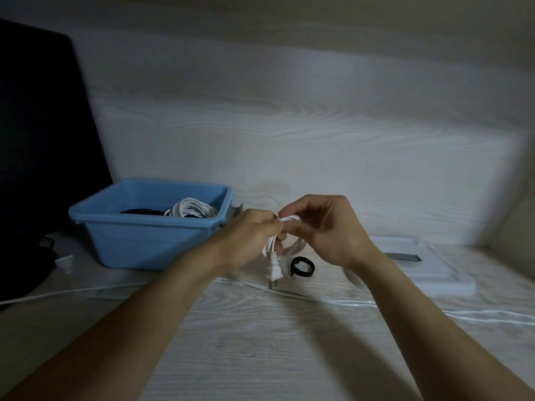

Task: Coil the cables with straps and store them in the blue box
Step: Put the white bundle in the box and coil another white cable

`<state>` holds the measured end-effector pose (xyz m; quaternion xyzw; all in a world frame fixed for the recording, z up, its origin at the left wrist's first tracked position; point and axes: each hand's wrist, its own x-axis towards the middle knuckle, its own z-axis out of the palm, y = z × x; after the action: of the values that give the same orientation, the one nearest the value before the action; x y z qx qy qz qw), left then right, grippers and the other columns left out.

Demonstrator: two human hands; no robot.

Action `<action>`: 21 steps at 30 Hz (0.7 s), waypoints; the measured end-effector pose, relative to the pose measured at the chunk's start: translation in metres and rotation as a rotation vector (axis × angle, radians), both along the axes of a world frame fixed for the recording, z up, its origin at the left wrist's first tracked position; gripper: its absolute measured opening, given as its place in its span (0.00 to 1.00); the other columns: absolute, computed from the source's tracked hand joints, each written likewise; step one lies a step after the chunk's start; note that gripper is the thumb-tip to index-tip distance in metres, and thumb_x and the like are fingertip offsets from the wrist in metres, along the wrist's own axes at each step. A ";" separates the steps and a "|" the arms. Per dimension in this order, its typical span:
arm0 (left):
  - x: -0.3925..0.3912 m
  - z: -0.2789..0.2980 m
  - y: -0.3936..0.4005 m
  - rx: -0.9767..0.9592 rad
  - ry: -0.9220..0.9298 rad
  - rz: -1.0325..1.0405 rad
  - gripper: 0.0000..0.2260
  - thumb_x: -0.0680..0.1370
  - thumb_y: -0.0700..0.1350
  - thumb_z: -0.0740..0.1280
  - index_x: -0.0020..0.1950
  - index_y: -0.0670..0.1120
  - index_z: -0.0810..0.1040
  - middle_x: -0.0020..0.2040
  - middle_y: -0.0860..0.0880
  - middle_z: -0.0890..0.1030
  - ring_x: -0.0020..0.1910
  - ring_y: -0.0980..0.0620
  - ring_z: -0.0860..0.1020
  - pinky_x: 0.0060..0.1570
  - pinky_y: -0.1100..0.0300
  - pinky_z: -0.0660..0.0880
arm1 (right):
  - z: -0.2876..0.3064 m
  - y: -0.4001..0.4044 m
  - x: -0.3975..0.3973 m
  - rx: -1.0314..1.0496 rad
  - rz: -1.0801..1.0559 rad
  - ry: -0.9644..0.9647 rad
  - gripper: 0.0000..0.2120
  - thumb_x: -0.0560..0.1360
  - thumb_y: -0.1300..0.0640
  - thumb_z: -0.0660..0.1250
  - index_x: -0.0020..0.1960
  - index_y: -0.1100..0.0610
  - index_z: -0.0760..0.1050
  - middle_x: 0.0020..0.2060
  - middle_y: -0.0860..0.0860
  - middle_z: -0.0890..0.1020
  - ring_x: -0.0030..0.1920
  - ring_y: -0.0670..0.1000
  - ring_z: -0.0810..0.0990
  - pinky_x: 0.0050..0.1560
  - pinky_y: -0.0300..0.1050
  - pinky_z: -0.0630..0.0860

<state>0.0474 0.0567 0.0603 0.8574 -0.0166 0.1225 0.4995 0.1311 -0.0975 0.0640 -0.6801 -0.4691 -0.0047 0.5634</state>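
My left hand [249,235] and my right hand [324,227] meet above the table, both pinching a white power cable [292,247] partly wound into loops. Its two-pin plug [273,272] hangs down from the loops. The cable's loose length [405,306] trails across the table to the right. A black strap [302,266], curled into a ring, lies on the table just below my right hand. The blue box [144,238] stands to the left and holds a coiled white cable [192,212] and a dark coil [142,212].
A dark monitor [43,125] fills the far left, with black items [26,264] and a small white connector [66,263] at its foot. A white flat tray-like object [428,267] lies at the right. A wood-grain wall stands close behind.
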 end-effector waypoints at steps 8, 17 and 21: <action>-0.006 -0.001 0.011 -0.050 -0.030 -0.170 0.20 0.78 0.53 0.57 0.44 0.40 0.81 0.37 0.52 0.83 0.45 0.59 0.81 0.54 0.71 0.72 | 0.008 -0.002 0.000 -0.049 -0.160 -0.192 0.09 0.66 0.56 0.81 0.45 0.54 0.85 0.41 0.45 0.86 0.46 0.44 0.84 0.54 0.48 0.79; 0.007 -0.003 0.018 -0.156 -0.230 0.136 0.18 0.84 0.43 0.56 0.35 0.44 0.75 0.29 0.51 0.77 0.33 0.56 0.74 0.40 0.64 0.72 | 0.007 -0.007 0.001 -0.042 -0.211 -0.127 0.24 0.71 0.47 0.76 0.65 0.46 0.73 0.59 0.45 0.77 0.58 0.43 0.78 0.55 0.46 0.79; 0.002 0.010 0.031 -0.158 -0.325 0.184 0.20 0.84 0.48 0.57 0.34 0.44 0.75 0.32 0.46 0.76 0.34 0.49 0.70 0.38 0.58 0.67 | 0.006 -0.002 -0.002 -0.004 -0.242 -0.090 0.20 0.74 0.45 0.72 0.64 0.47 0.73 0.56 0.43 0.79 0.57 0.42 0.78 0.55 0.47 0.79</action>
<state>0.0490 0.0877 0.0703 0.7823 -0.0089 0.3053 0.5429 0.1292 -0.1000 0.0700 -0.7320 -0.4084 -0.1018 0.5357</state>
